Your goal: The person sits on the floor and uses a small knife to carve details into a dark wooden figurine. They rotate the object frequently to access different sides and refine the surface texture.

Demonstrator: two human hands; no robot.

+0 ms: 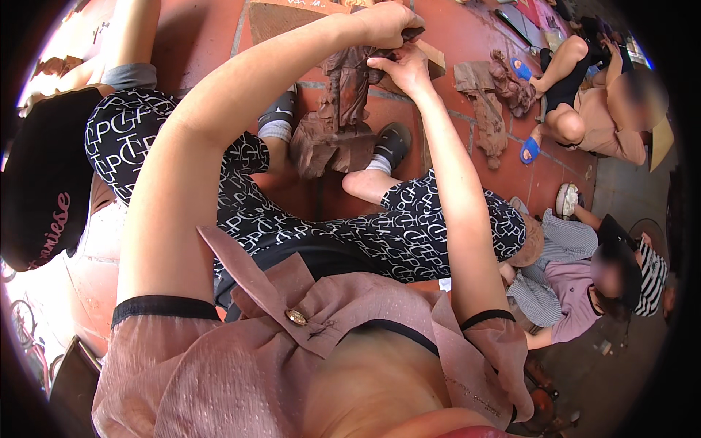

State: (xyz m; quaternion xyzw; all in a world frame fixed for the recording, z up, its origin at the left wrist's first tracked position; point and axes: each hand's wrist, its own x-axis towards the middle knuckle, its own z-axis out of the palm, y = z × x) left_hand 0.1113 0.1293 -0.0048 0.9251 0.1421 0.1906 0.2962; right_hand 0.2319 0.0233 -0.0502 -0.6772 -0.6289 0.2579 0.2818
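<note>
A reddish-brown carved wooden statue [349, 91] of a robed figure stands upright on a rough block base between my feet. My left hand [387, 25] reaches over its top, fingers bent around a small dark piece [412, 33] whose kind I cannot make out. Against the statue's upper right side is my right hand [407, 69], its thumb stretched toward the carving and its fingers curled behind. The statue's head is largely hidden between my two hands.
Behind the statue lies a wooden block [281, 20]. More carved wood pieces [482, 109] rest on the red tiles to the right. A person with blue sandals [530, 150] sits farther right, another in a purple shirt [573, 292] below. At left is a person in a black cap [44, 182].
</note>
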